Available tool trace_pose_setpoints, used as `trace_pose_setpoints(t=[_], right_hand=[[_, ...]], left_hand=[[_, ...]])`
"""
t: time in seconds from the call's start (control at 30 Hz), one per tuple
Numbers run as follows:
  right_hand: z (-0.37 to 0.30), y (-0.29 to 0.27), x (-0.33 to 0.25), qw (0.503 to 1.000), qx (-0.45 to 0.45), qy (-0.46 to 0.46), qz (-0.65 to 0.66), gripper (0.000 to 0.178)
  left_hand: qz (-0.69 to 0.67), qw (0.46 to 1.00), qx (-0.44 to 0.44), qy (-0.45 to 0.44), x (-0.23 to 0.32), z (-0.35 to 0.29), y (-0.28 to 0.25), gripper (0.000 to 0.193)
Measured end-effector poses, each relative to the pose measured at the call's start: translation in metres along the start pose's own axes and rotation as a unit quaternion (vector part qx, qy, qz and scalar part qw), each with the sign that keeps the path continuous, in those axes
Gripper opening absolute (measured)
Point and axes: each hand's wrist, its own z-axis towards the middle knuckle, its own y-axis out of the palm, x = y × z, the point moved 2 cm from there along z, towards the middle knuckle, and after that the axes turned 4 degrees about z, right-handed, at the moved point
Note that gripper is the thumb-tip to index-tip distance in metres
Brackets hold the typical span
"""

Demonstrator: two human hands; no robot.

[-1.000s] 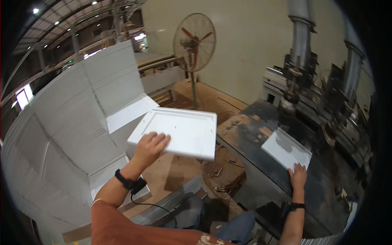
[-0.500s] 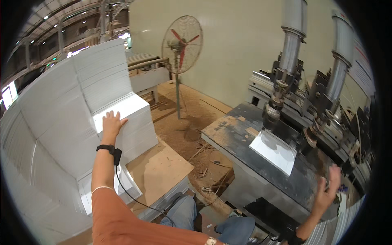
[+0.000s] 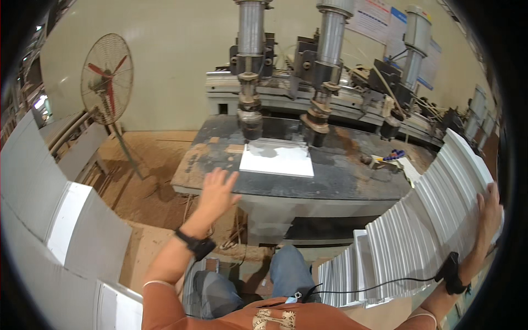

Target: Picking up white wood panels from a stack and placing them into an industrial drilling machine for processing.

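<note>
My left hand (image 3: 216, 195) is in the air by the front edge of the dark machine table (image 3: 220, 184), fingers spread, holding nothing. Just past it, a white rectangular panel (image 3: 276, 160) lies flat on that table, beneath two upright metal machine heads. At the far right, my right hand (image 3: 488, 214) rests with outstretched fingers against a tall stack of white panels (image 3: 407, 236). Whether its fingertips grip the edge of one panel cannot be made out. Both wrists wear black bands, and a black cable runs from the right one.
More stacked white panels (image 3: 33, 192) rise on my left beside a brown board (image 3: 148, 250). A caged fan (image 3: 107, 80) stands at the back left over a dusty floor. Another machine head (image 3: 404, 88) and a blue-handled tool (image 3: 393, 155) are to the right.
My view has turned right. My left hand has come off the left stack and moved toward the table. My right hand has gone from the air to the right stack.
</note>
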Motion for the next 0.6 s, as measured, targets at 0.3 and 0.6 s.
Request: trace_pose_setpoints(t=[0.3,0.6], right_hand=[[0.001,-0.027,-0.101,0.933,0.222,-0.162,0.233,0.033],[-0.028,0.105,-0.352,0.815,-0.051,-0.298,0.495,0.019]], left_hand=[[-0.077,0.984,-0.14,-0.078,0.083,0.105,0.163,0.079],[-0.09,0.992,0.024,0.085,0.117,-0.011,0.081,0.032]])
